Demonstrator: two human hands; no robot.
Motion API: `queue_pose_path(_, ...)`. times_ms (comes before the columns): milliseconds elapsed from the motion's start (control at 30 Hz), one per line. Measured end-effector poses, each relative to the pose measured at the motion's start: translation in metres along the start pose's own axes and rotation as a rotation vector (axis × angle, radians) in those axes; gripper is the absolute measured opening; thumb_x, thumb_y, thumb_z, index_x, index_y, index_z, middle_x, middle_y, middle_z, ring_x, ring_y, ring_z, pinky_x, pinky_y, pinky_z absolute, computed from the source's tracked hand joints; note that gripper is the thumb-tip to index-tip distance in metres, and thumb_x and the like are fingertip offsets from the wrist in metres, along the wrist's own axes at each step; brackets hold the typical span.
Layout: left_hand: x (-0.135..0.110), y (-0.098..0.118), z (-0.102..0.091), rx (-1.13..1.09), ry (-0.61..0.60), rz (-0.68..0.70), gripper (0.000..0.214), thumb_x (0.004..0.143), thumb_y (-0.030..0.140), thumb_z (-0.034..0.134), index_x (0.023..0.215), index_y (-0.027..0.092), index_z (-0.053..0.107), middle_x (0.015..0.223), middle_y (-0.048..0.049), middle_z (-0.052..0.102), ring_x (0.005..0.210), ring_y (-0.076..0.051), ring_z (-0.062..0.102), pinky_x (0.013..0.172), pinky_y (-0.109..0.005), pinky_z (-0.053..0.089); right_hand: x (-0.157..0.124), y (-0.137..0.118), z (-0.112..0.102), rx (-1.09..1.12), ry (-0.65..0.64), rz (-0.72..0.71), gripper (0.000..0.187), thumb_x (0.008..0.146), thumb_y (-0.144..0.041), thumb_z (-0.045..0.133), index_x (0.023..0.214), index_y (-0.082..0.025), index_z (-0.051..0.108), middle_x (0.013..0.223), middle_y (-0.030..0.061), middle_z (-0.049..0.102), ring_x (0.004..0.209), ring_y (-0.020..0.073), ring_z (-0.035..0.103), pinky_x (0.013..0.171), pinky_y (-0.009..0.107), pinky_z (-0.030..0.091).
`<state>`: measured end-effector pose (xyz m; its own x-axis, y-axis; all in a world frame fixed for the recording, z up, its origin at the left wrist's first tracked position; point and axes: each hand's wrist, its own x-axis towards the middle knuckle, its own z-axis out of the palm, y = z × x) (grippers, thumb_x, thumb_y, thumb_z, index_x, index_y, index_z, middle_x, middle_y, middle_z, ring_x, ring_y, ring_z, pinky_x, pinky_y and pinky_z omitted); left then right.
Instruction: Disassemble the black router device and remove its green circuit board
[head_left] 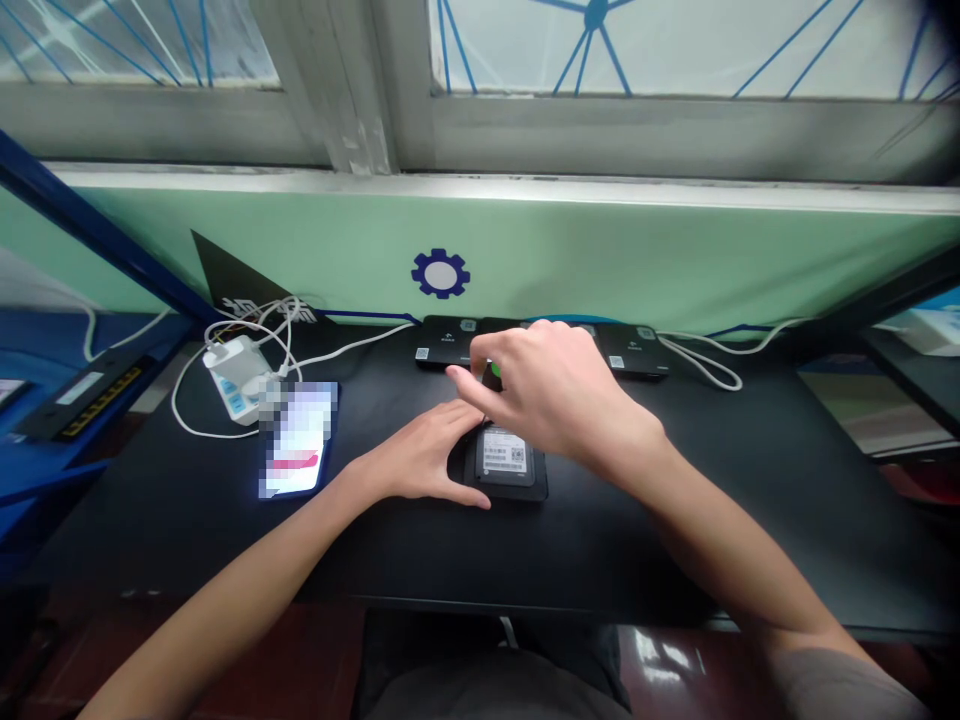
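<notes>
At a black device, left hand splayed, right hand seemingly pinching

Under my left hand, the black plastic case looks matt, with a smooth paper label. The tabletop is matt black too, the phone has glossy glass, and the white plastic power strip looks smooth.

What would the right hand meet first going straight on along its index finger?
Probably the white cable on the black desk, left of the right hand; the hand is raised, so depth is unclear and it might pass above.
</notes>
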<state>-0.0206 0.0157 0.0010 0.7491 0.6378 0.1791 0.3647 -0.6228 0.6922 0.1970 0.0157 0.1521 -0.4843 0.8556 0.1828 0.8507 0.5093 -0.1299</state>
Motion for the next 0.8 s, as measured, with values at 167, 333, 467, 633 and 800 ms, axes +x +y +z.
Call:
queue_pose_path(167, -0.0002, 0.0002, -0.0006, 0.014, -0.010, -0.007, 0.117, 0.082, 0.078, 0.097, 0.175, 0.028, 0.049, 0.176, -0.0204, 0.057, 0.160, -0.049, 0.058, 0.132, -0.065, 0.049, 0.0002, 0.0007, -0.0006, 0.043, -0.032, -0.017, 0.019, 0.106, -0.033, 0.063, 0.105, -0.026, 0.080, 0.081, 0.0026, 0.079, 0.073, 0.0217, 0.067, 0.065, 0.035, 0.027)
queue_pose_path(333, -0.0007, -0.0014, -0.0004, 0.015, -0.008, -0.015, 0.118, 0.080, 0.078, 0.098, 0.175, 0.030, 0.050, 0.176, -0.0201, 0.058, 0.160, -0.052, 0.057, 0.131, -0.069, 0.049, 0.0012, 0.0010, -0.0001, 0.029, -0.015, -0.016, 0.020, 0.097, -0.028, 0.066, 0.114, -0.025, 0.076, 0.078, 0.0004, 0.076, 0.067, 0.0198, 0.061, 0.064, 0.035, 0.026)
queue_pose_path(467, -0.0002, -0.0008, -0.0009, 0.014, -0.022, -0.011, 0.117, 0.081, 0.079, 0.097, 0.175, 0.028, 0.050, 0.175, -0.0203, 0.058, 0.160, -0.050, 0.057, 0.132, -0.068, 0.048, 0.0008, 0.0024, 0.0007, -0.016, -0.011, 0.002, 0.012, 0.099, -0.032, 0.066, 0.106, -0.024, 0.071, 0.078, 0.0016, 0.075, 0.067, 0.0204, 0.061, 0.064, 0.035, 0.025)
queue_pose_path(633, 0.0011, 0.0020, -0.0017, 0.004, -0.008, -0.004, 0.113, 0.081, 0.077, 0.098, 0.173, 0.030, 0.053, 0.174, -0.0188, 0.060, 0.160, -0.048, 0.058, 0.133, -0.066, 0.048, -0.0052, 0.0069, -0.0016, -0.048, -0.017, -0.025, 0.012, 0.105, -0.036, 0.068, 0.104, -0.024, 0.066, 0.081, 0.0019, 0.075, 0.071, 0.0215, 0.065, 0.065, 0.036, 0.025)
queue_pose_path(800, 0.0018, 0.0026, -0.0015, 0.028, -0.013, -0.012, 0.110, 0.081, 0.079, 0.097, 0.169, 0.029, 0.055, 0.173, -0.0192, 0.061, 0.160, -0.048, 0.058, 0.131, -0.066, 0.050, -0.0076, 0.0062, -0.0024, -0.053, -0.032, -0.028, 0.007, 0.107, -0.031, 0.063, 0.107, -0.025, 0.064, 0.083, 0.0012, 0.075, 0.068, 0.0209, 0.062, 0.063, 0.036, 0.023)
